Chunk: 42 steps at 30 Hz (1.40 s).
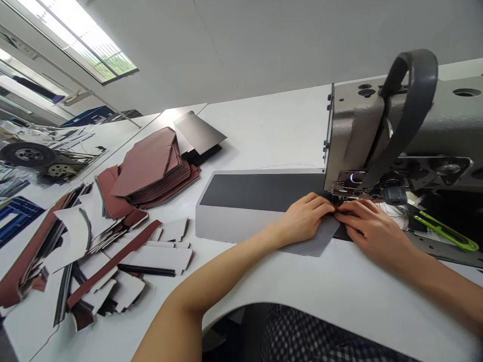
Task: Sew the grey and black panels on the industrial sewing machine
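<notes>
My left hand (305, 219) and my right hand (372, 232) meet just in front of the presser foot (338, 197) of an industrial sewing machine (400, 130). Their fingertips pinch a piece of grey mesh fabric (313, 242), which lies flat on the white table (264, 130) and runs under my fingers toward the needle area. The needle itself is hidden behind my fingers. A dark panel (260, 191) set on a long white box (226, 223) stands just left of my left hand.
Stacked maroon cut pieces (151, 168) and a grey sheet (198, 131) lie at the table's back left. Loose white-backed pieces (154, 259) are scattered at the front left. Green-handled snips (445, 231) rest on the machine bed at right. A machine wheel (28, 154) appears at far left.
</notes>
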Each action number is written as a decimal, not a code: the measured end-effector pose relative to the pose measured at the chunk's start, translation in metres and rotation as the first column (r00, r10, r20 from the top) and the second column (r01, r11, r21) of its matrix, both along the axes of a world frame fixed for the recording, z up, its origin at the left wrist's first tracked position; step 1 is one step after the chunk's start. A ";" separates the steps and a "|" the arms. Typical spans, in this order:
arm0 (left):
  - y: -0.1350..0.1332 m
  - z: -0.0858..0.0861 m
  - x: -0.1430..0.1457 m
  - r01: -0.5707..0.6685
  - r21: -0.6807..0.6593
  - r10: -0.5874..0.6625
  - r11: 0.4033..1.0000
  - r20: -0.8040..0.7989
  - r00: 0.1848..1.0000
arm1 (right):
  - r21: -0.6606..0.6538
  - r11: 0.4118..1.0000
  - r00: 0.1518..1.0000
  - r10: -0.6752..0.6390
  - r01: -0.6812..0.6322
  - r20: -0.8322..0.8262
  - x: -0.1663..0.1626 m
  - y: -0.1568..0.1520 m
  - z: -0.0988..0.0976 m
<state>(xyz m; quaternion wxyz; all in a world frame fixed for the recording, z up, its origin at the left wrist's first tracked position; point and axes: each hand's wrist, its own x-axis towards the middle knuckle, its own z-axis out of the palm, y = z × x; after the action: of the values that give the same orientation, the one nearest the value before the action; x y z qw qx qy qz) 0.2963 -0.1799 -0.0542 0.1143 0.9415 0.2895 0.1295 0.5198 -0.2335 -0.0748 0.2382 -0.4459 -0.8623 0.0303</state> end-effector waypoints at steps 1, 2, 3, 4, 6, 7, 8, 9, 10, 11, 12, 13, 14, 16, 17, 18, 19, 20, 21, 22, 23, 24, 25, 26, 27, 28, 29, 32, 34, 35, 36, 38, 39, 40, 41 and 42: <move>-0.001 -0.001 0.004 -0.018 -0.009 0.018 1.000 0.006 1.000 | 0.032 0.999 0.999 0.013 -0.014 0.035 0.000 -0.003 0.001; -0.002 -0.002 0.007 -0.037 -0.009 0.037 0.999 0.006 0.999 | 0.054 0.998 0.998 0.031 -0.035 0.059 0.001 -0.005 0.002; -0.003 -0.004 0.010 -0.055 -0.004 0.055 0.998 0.003 0.998 | 0.066 0.996 0.997 0.055 -0.059 0.059 0.003 -0.006 0.002; -0.003 -0.006 0.011 -0.072 0.004 0.072 0.997 0.003 0.997 | 0.067 0.995 0.997 0.072 -0.075 0.036 0.005 -0.005 0.002; -0.003 -0.009 0.011 -0.083 0.023 0.083 0.996 0.016 0.996 | 0.056 0.997 0.997 0.061 -0.058 -0.050 0.011 -0.002 0.002; -0.004 -0.010 0.009 -0.072 0.032 0.071 0.997 0.025 0.997 | 0.045 0.998 0.995 0.040 -0.037 -0.088 0.013 0.002 0.001; -0.004 -0.010 0.007 -0.058 0.044 0.056 0.997 0.034 0.998 | 0.032 0.999 0.994 0.021 -0.017 -0.106 0.015 0.005 0.001; -0.005 -0.010 0.005 -0.043 0.058 0.041 0.997 0.041 0.998 | 0.017 1.000 0.995 0.010 -0.008 -0.102 0.016 0.009 0.001; -0.006 -0.010 0.002 -0.027 0.069 0.024 0.997 0.043 0.999 | -0.002 1.000 0.997 0.013 -0.013 -0.079 0.016 0.012 0.001; -0.007 -0.009 0.000 -0.011 0.077 0.008 0.997 0.041 0.999 | -0.021 0.999 0.998 0.029 -0.030 -0.052 0.016 0.015 0.002; -0.008 -0.008 -0.002 0.000 0.079 -0.003 0.997 0.039 0.999 | -0.038 0.998 0.999 0.048 -0.049 -0.025 0.015 0.017 0.002; -0.010 -0.006 -0.003 0.005 0.075 -0.008 0.997 0.037 0.999 | -0.047 0.997 0.998 0.062 -0.062 0.001 0.015 0.019 0.003; -0.013 -0.003 -0.003 0.001 0.066 -0.004 0.998 0.033 0.999 | -0.043 0.997 0.997 0.072 -0.071 0.021 0.014 0.019 0.003; -0.019 0.004 0.000 -0.030 0.039 0.030 0.999 0.002 1.000 | -0.009 0.993 0.992 0.116 -0.116 0.054 0.014 0.020 0.005; -0.022 0.008 0.003 -0.064 0.027 0.065 0.998 -0.027 0.998 | 0.011 0.988 0.987 0.150 -0.151 0.066 0.014 0.020 0.005; -0.025 0.011 0.007 -0.105 0.019 0.106 0.994 -0.065 0.992 | 0.025 0.983 0.981 0.181 -0.183 0.073 0.015 0.021 0.006; -0.029 0.015 0.012 -0.145 0.017 0.146 0.989 -0.108 0.983 | 0.029 0.978 0.976 0.204 -0.207 0.075 0.015 0.021 0.007; -0.032 0.018 0.017 -0.178 0.023 0.179 0.984 -0.153 0.972 | 0.024 0.975 0.973 0.218 -0.220 0.071 0.016 0.022 0.007; -0.035 0.021 0.021 -0.198 0.039 0.202 0.979 -0.197 0.959 | 0.014 0.975 0.973 0.219 -0.221 0.066 0.016 0.023 0.008; -0.038 0.023 0.026 -0.201 0.058 0.209 0.978 -0.238 0.948 | 0.004 0.977 0.976 0.211 -0.211 0.059 0.017 0.024 0.008; -0.040 0.025 0.030 -0.192 0.077 0.206 0.978 -0.276 0.939 | -0.002 0.980 0.978 0.201 -0.201 0.054 0.017 0.025 0.009; -0.042 0.026 0.034 -0.180 0.093 0.200 0.979 -0.308 0.930 | -0.006 0.981 0.980 0.193 -0.193 0.046 0.017 0.026 0.009; -0.043 0.027 0.037 -0.170 0.104 0.195 0.980 -0.335 0.922 | -0.016 0.982 0.982 0.188 -0.187 0.035 0.018 0.027 0.009; -0.044 0.028 0.040 -0.161 0.107 0.189 0.981 -0.358 0.914 | -0.033 0.983 0.983 0.180 -0.179 0.022 0.018 0.027 0.009; -0.043 0.029 0.042 -0.155 0.102 0.182 0.983 -0.378 0.908 | -0.053 0.984 0.985 0.171 -0.170 0.008 0.018 0.028 0.009; -0.042 0.029 0.043 -0.151 0.094 0.176 0.984 -0.394 0.902 | -0.074 0.984 0.987 0.161 -0.161 -0.004 0.018 0.028 0.009; -0.041 0.031 0.043 -0.150 0.080 0.170 0.985 -0.408 0.897 | -0.093 0.984 0.989 0.150 -0.151 -0.011 0.018 0.029 0.009; -0.034 0.035 0.041 -0.174 0.030 0.171 0.984 -0.417 0.893 | -0.112 0.985 0.991 0.132 -0.132 -0.003 0.017 0.029 0.008; -0.032 0.038 0.040 -0.205 0.013 0.192 0.979 -0.412 0.891 | -0.116 0.986 0.992 0.123 -0.121 0.009 0.016 0.029 0.009; -0.032 0.039 0.040 -0.217 0.012 0.202 0.976 -0.413 0.888 | -0.116 0.987 0.993 0.118 -0.116 0.014 0.016 0.029 0.009; -0.033 0.040 0.042 -0.224 0.015 0.210 0.974 -0.416 0.885 | -0.114 0.987 0.993 0.113 -0.110 0.018 0.015 0.029 0.010; -0.037 0.041 0.048 -0.229 0.018 0.214 0.973 -0.429 0.878 | -0.111 0.989 0.994 0.106 -0.103 0.023 0.014 0.028 0.011; -0.040 0.041 0.052 -0.226 0.019 0.211 0.974 -0.436 0.875 | -0.111 0.989 0.994 0.105 -0.102 0.025 0.014 0.028 0.012; -0.042 0.041 0.056 -0.218 0.018 0.204 0.976 -0.442 0.874 | -0.112 0.988 0.994 0.107 -0.103 0.028 0.015 0.028 0.013; -0.044 0.041 0.060 -0.211 0.016 0.196 0.977 -0.446 0.873 | -0.116 0.988 0.994 0.108 -0.104 0.031 0.015 0.028 0.014; -0.045 0.040 0.063 -0.204 0.013 0.188 0.979 -0.448 0.874 | -0.121 0.987 0.993 0.109 -0.104 0.034 0.015 0.028 0.015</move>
<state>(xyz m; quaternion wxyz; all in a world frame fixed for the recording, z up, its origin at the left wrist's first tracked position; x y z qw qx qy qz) 0.3594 -0.2251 -0.0140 0.0472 0.9096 0.4041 -0.0844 0.5351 -0.2056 -0.0596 0.1917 -0.4132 -0.8862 0.0850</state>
